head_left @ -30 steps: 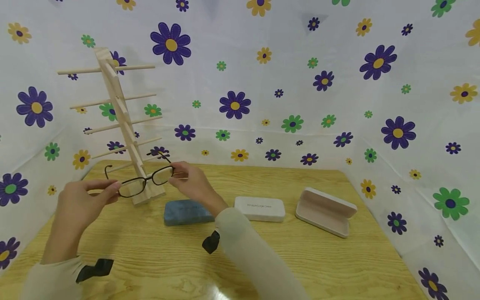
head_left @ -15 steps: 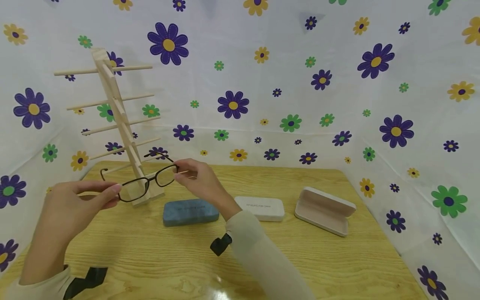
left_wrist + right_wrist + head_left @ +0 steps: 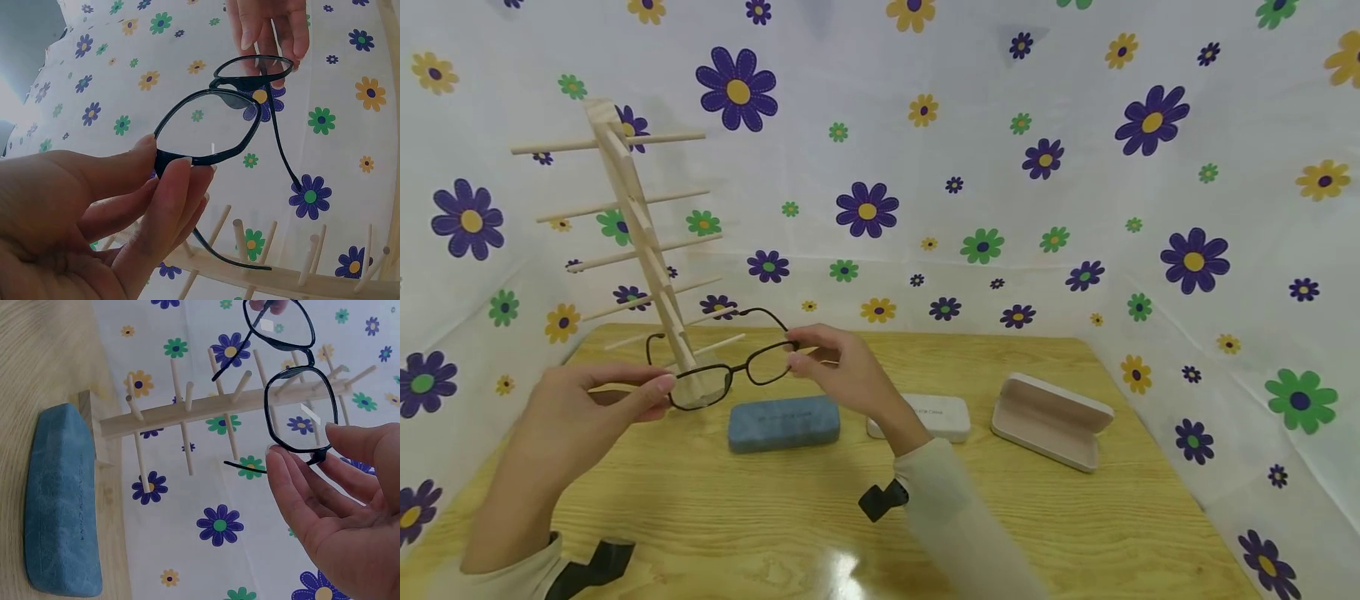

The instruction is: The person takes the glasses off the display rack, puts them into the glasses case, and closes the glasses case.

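Observation:
A pair of black-framed eyeglasses (image 3: 739,367) is held up over the table, lenses facing me and both temples unfolded away from me. My left hand (image 3: 576,425) pinches the frame's left outer corner between thumb and fingers. At the opposite corner, my right hand (image 3: 842,367) pinches the frame near the hinge. In the left wrist view, the thumb and fingertips grip the rim of the near lens (image 3: 206,128). The right wrist view shows the other corner of the glasses (image 3: 269,415) between thumb and fingers. Behind the glasses stands a wooden peg rack (image 3: 643,229), its pegs bare.
A blue glasses case (image 3: 784,425) lies closed in front of the rack's base. To its right is a closed white case (image 3: 951,417), partly hidden by my right wrist. Farther right a case with a pinkish lining (image 3: 1048,425) sits open. Flower-patterned cloth (image 3: 880,125) encloses the table.
Both hands have carried the glasses to the right and slightly down, away from the rack's middle. The blue case now shows fully. My right forearm now overlaps the white case. Rack and cases have not moved.

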A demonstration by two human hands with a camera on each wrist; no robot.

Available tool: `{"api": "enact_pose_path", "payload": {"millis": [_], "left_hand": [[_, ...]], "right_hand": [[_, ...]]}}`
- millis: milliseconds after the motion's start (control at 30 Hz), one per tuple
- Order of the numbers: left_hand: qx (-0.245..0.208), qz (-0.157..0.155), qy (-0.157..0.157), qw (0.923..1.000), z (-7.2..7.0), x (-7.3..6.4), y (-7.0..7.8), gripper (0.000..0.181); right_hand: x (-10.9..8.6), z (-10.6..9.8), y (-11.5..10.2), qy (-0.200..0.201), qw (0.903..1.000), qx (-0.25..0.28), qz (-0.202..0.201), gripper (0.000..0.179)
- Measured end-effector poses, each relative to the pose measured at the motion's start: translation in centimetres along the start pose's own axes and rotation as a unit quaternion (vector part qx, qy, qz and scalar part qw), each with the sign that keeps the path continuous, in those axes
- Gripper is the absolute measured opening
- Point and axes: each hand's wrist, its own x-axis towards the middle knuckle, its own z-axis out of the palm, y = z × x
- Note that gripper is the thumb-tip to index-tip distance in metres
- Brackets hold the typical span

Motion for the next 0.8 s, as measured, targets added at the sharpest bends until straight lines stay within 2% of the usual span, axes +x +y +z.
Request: {"api": "enact_pose_path", "payload": {"millis": [100, 267, 533, 800], "left_hand": [[-0.014, 0.009, -0.018, 0.9997, 0.6, 0.3, 0.3, 0.043], [-0.009, 0.013, -0.047, 0.9988, 1.9, 0.7, 1.1, 0.042], [-0.027, 0.061, -0.073, 0.9951, 5.0, 1.6, 1.6, 0.031], [-0.045, 0.093, -0.094, 0.9902, 7.9, 2.5, 1.8, 0.033]], "right_hand": [[-0.8, -0.8, 0.0, 0.007, 0.9999, -0.008, -0.003, 0.039], [-2.3, -2.2, 0.5, 0.018, 0.9998, -0.012, -0.002, 0.039], [-4.6, -4.3, 2.0, 0.04, 0.9981, -0.036, 0.03, 0.037], [-6.5, -6.2, 2.4, 0.057, 0.9954, -0.058, 0.05, 0.04]]}}
